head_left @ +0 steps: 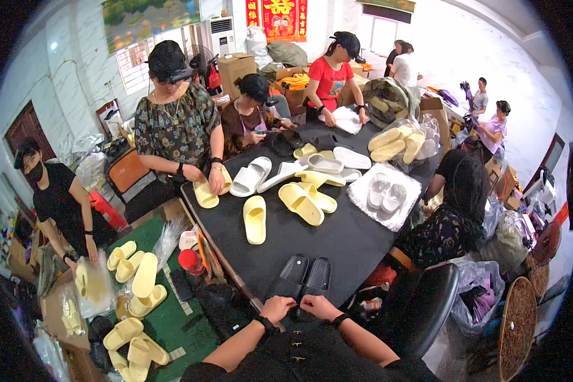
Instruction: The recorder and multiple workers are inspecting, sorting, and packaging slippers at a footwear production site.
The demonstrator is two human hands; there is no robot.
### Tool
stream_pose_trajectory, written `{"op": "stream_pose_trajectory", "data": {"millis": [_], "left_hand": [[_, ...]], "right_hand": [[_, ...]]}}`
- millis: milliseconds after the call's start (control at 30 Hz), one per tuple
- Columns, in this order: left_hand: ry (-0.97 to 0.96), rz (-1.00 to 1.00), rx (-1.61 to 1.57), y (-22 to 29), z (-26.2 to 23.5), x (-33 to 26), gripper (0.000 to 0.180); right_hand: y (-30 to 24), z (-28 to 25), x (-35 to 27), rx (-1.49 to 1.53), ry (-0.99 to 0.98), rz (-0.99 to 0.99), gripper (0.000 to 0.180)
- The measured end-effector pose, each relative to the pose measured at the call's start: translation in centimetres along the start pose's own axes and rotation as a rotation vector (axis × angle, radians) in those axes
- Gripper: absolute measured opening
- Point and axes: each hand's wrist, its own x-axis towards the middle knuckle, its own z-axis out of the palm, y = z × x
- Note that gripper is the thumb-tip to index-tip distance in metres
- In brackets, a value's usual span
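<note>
A pair of black slippers lies side by side on the black tabletop in front of me, toes pointing away. My left hand (pixel 278 309) is closed at the heel end of the left black slipper (pixel 293 275), fingers pinched at its edge. Closed in the same way, my right hand (pixel 320 308) grips the heel of the right black slipper (pixel 319 275). The fingertips of both hands nearly meet, and the heels are partly hidden by them. Farther up the table lie several pale yellow slippers (pixel 254 219) and white slippers (pixel 251 176).
Grey slippers (pixel 386 193) lie on white wrapping at the right. Across the black table (pixel 235 254), people handle slippers and a white bundle (pixel 346 120). On my left, a green table (pixel 191 318) bears more yellow slippers and a red-lidded jar (pixel 190 260). A black chair (pixel 420 312) stands at my right.
</note>
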Motion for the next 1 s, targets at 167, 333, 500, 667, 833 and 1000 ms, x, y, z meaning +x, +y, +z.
{"op": "stream_pose_trajectory", "data": {"millis": [167,333,500,667,833,1000], "left_hand": [[0.006,0.032,-0.014,-0.3,0.5,0.3,0.016],[-0.06,0.025,0.045,-0.1,0.6,0.4,0.016],[-0.066,0.084,0.025,0.0,0.5,0.3,0.017],[-0.063,0.104,0.008,-0.7,1.1,0.4,0.019],[-0.082,0.106,0.059,-0.1,0.8,0.5,0.018],[-0.03,0.07,0.03,-0.2,1.1,0.4,0.017]], "right_hand": [[0.9,0.4,0.1,-0.009,0.013,0.007,0.014],[1.5,1.1,0.1,-0.033,-0.011,-0.016,0.014],[2.1,1.4,0.0,-0.041,-0.014,-0.036,0.018],[1.6,1.3,0.0,-0.059,-0.021,-0.039,0.018],[1.3,1.0,0.0,-0.085,-0.041,-0.037,0.018],[0.8,0.4,-0.1,-0.085,-0.044,-0.011,0.016]]}}
